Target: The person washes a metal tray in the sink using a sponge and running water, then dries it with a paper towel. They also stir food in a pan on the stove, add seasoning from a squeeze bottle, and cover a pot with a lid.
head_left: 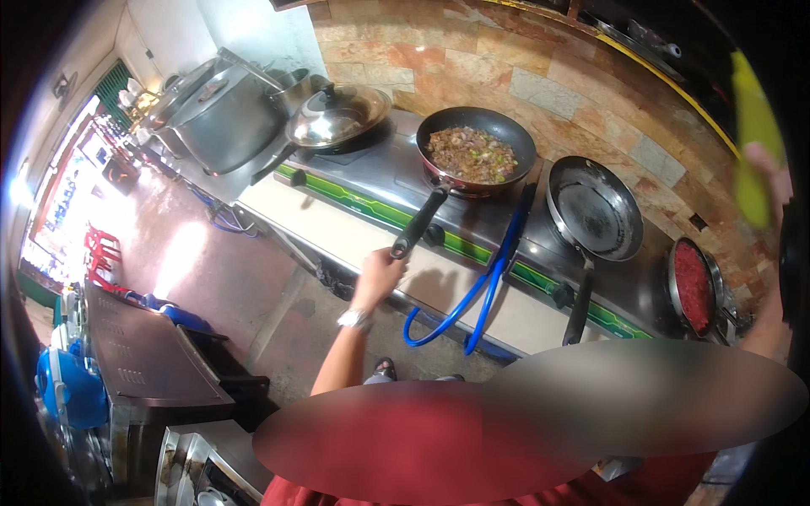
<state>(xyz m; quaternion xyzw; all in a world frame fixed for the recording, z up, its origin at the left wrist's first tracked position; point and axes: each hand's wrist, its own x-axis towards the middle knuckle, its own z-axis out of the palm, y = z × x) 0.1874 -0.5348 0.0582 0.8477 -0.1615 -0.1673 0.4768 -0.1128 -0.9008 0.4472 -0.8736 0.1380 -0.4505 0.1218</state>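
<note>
My left hand [380, 281] is wrapped round the black handle of a frying pan [523, 143]. Chopped onion and a brown, crumbly mixture with green bits [472, 154] lie in that pan, which sits on the stove. At the far right my right hand [766, 171] is raised, gripping a long yellow-green object [755, 126]; blur and the dark picture rim hide its kind. An empty dark frying pan [595, 211] is on the stove to the right of the first. Below my raised hand, a pan of red minced meat [693, 287] stands at the stove's right end.
A lidded pan [337, 114] and a large metal pot [224, 118] stand to the left. Blue hose [481, 308] loops over the counter's front edge. A tiled wall [582, 76] rises behind, under a shelf with a yellow edge [666, 84]. A dark metal cabinet [152, 346] stands lower left.
</note>
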